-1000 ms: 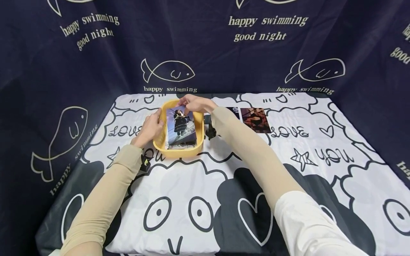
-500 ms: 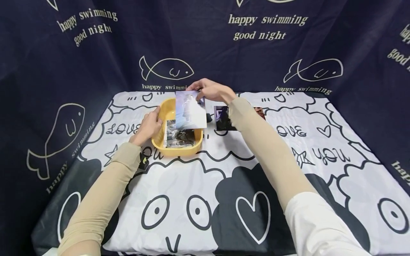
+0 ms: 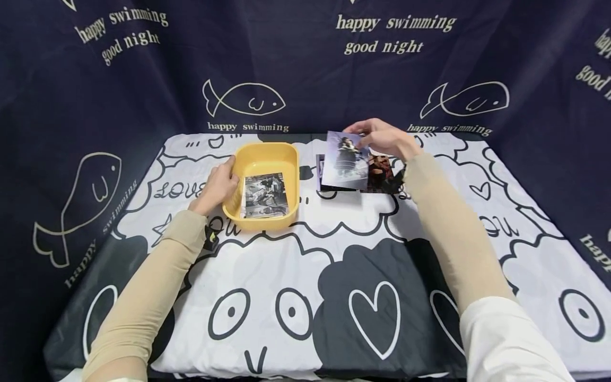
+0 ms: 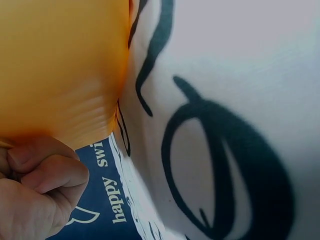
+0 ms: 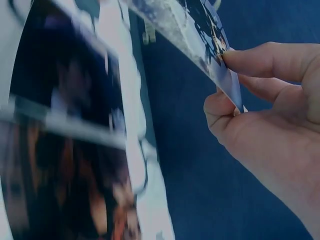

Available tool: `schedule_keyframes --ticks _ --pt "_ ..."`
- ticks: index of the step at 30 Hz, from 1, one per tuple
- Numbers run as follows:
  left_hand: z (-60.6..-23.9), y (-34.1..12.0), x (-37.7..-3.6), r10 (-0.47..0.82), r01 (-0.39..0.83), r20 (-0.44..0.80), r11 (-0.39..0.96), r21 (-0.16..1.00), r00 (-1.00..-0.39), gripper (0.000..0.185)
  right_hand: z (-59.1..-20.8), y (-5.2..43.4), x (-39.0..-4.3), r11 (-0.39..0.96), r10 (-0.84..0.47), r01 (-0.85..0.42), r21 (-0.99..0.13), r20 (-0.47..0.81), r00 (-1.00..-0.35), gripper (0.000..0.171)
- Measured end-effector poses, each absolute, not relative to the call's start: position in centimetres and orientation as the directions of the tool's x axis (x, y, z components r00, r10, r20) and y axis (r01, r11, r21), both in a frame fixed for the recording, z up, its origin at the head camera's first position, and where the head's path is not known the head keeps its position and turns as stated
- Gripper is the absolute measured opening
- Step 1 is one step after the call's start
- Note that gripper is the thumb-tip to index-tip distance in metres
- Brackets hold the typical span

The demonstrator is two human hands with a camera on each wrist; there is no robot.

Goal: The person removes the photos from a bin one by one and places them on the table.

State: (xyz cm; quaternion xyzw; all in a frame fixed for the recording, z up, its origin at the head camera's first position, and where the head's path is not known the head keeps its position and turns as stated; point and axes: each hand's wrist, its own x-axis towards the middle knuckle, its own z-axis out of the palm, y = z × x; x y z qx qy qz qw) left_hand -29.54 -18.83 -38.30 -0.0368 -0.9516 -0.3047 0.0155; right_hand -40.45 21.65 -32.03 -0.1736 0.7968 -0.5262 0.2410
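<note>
Photo (image 3: 345, 161) in right hand (image 3: 380, 138)

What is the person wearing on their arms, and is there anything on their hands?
Both arms wear snug beige sleeves from wrist to upper arm. Above the right one a white shirt sleeve shows. A small dark gadget is strapped at each wrist: one under the left wrist, one by the right wrist. The left hand and right hand are bare, with no gloves.
</note>
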Motion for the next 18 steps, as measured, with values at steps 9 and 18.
schedule_keyframes --ticks 9,18 --pt "-38.2 -18.7 -29.5 0.058 0.078 0.053 0.821 0.566 -0.997 0.064 -33.3 31.3 -39.4 0.277 -0.444 0.067 -0.959 -0.189 -0.876 0.050" --pt "-38.2 -18.7 -29.3 0.050 0.068 0.046 0.820 0.569 -0.998 0.064 -34.3 38.2 -38.4 0.364 -0.399 0.078 -0.928 -0.231 -0.887 0.046"
